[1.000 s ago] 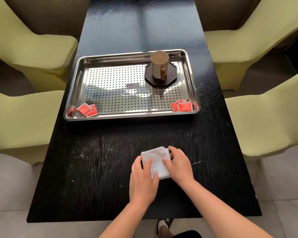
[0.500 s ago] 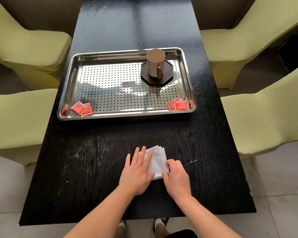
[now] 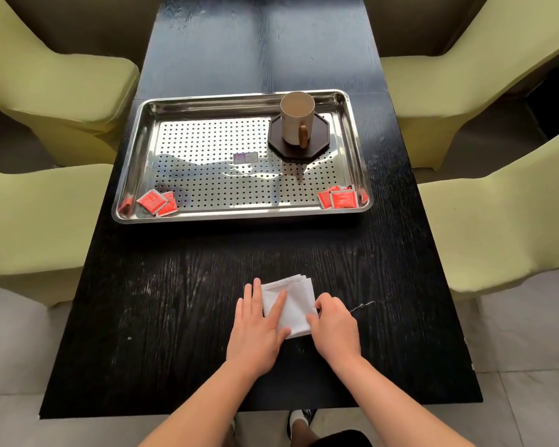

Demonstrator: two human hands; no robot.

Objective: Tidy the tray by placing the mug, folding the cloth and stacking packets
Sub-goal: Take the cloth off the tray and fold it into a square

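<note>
A small folded white cloth [image 3: 296,300] lies on the black table [image 3: 181,304], near its front edge. My left hand [image 3: 259,330] rests flat on the cloth's left part with fingers spread. My right hand [image 3: 334,324] pinches the cloth's right near corner. Farther back lies a perforated steel tray [image 3: 207,162]. In its far right part a beige mug [image 3: 296,119] with a brown handle stands on a dark octagonal coaster [image 3: 320,145]. Red packets [image 3: 157,203] lie in the tray's near left corner, and more red packets [image 3: 341,197] in its near right corner.
Yellow-green covered chairs stand on both sides, two at the left [image 3: 46,88] and two at the right [image 3: 497,201]. A loose white thread [image 3: 363,305] lies on the table right of the cloth. A small sticker [image 3: 246,158] sits mid-tray.
My left hand flattened and spread its fingers over the cloth's left side. My right hand slid off the cloth's top to its right near corner. The view shifted slightly.
</note>
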